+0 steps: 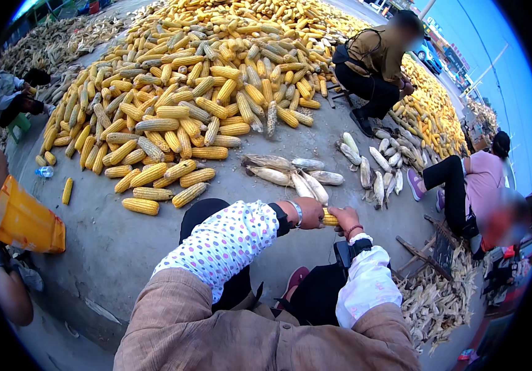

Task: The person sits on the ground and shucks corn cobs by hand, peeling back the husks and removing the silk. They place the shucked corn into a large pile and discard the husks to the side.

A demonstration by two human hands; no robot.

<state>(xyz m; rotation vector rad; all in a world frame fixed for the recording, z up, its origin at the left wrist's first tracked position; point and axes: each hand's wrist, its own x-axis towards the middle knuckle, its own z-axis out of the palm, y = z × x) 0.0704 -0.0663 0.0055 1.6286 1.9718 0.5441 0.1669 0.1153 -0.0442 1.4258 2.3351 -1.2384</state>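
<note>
Between my two hands is a yellow corn cob point(330, 217), held low in front of my knees. My left hand point(308, 213) is closed round one end of it, with a silver bangle at the wrist. At the other end my right hand point(346, 220) grips it, fingers wrapped over the kernels. Much of the cob is hidden by the fingers. Just beyond my hands, several unhusked ears point(304, 183) in pale husks lie on the concrete. Past them rises a large heap of husked corn point(204, 93), yellow and greyish.
An orange bucket point(25, 219) lies tipped at the left, near a small water bottle point(44, 172). More husked ears point(382, 159) lie to the right. People point(374, 68) sit around. A wooden stool point(433, 247) stands by loose husks point(442, 303) at my right.
</note>
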